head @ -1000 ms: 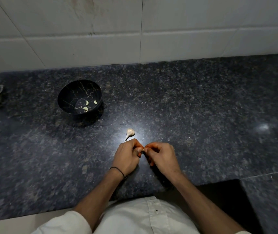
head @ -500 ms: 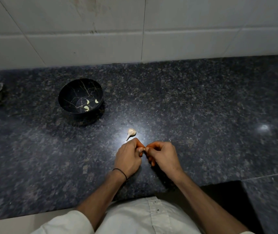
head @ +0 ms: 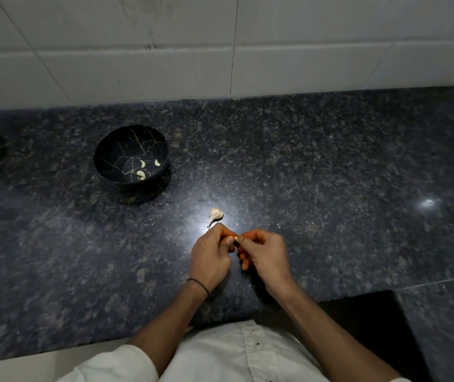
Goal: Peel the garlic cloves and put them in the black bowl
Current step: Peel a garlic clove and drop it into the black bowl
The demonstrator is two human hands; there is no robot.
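Now, counter [head: 330, 161]: dark speckled stone, lit brightest just ahead of the hands.
Bowl [head: 115, 150]: black with pale veining, upright, well to the left of the hands and farther back.
Left hand [head: 210, 260]: fingers curled, thumb and forefinger pinching one end of the clove; a thin band sits on the wrist.
Right hand [head: 267, 257]: fingers curled too, fingertips meeting the left hand's on the same clove.
Bulb [head: 215, 215]: a small pale part-head with its stem, on the counter just beyond the left knuckles, apart from them.
Peeled cloves [head: 140, 174]: three lie on the bowl's floor.
Clove [head: 236, 239]: held over the counter between both hands' fingertips, mostly hidden; how much skin is left on it cannot be told.
Handling: probably very light and firm, with a dry, papery skin that tears easily; once bare, the flesh is likely slick and a little sticky.
Hold: best pinched at its two ends, one hand steadying while a nail of the other lifts the skin at the tip.
Risk: squeezed hard, a piece this small could shoot out onto the dark stone.
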